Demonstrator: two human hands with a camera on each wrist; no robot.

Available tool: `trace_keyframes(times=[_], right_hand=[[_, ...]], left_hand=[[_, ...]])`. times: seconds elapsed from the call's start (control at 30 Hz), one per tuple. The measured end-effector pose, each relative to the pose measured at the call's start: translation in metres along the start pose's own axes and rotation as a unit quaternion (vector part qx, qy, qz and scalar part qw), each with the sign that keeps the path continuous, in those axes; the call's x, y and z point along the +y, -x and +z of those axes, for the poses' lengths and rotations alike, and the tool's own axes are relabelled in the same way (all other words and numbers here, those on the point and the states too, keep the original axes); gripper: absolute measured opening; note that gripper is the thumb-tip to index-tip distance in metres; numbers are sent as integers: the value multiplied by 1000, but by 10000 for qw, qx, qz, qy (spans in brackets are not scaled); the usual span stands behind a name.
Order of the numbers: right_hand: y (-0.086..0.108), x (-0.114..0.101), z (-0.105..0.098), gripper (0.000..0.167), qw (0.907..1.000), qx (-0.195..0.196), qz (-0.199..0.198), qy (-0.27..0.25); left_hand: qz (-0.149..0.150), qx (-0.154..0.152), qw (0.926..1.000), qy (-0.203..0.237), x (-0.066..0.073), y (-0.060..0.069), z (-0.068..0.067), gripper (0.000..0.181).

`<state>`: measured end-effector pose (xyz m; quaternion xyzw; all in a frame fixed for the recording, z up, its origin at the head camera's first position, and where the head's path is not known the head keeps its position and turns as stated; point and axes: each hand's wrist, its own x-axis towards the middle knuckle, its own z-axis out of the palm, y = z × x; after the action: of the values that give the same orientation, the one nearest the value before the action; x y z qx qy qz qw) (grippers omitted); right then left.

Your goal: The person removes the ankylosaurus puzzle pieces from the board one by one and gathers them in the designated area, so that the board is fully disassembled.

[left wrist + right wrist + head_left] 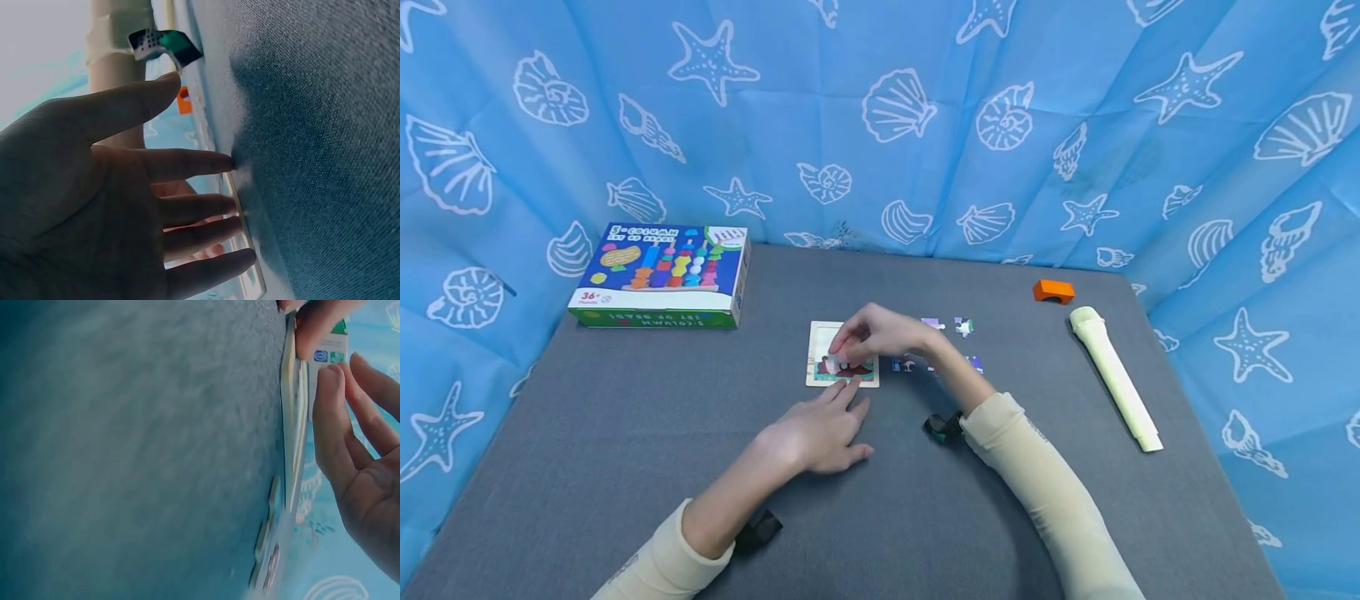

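A wooden puzzle tray (812, 357) holds a partly filled picture (865, 372), coloured along its bottom and pale above. My right hand (883, 332) hovers over it with thumb and fingers bent down at the picture. In the right wrist view that hand (369, 462) has its thumb tip close to a fingertip; whether a piece is between them I cannot tell. The left hand (820, 433) lies palm down with fingers extended, tips at the tray's lower edge. Its fingers look straight and spread in the left wrist view. Loose puzzle pieces (964, 327) lie right of the tray, partly behind my right forearm.
A bead-set box (658, 271) stands at the back left. An orange arch block (1054, 291) and a long pale-yellow stick (1116, 379) are on the right. Blue curtain (925, 125) hangs behind the grey table (625, 417). Black devices sit by both wrists.
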<state>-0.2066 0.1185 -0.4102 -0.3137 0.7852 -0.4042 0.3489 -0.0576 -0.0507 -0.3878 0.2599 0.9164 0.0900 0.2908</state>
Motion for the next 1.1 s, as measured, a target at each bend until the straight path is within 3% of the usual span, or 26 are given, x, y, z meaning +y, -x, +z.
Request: trace_keyframes(times=[0.3,0.57,0.87,1.1], right_hand=[[-20,-10,10,16,9981,-28,404,467],[-21,-13,13,10,9980,49,416,465],[-11,-15,13,8,9995,291,-11,118],[10,-9,6,7,9976,569,9,-405]], left_hand=[[-32,-51,10000,52,0,-1,0,72],[-31,-4,10000,28,0,-2,1,71],[-6,84,10000,6,0,-2,1,70],[-16,149,9999,6,1,-2,2,69]])
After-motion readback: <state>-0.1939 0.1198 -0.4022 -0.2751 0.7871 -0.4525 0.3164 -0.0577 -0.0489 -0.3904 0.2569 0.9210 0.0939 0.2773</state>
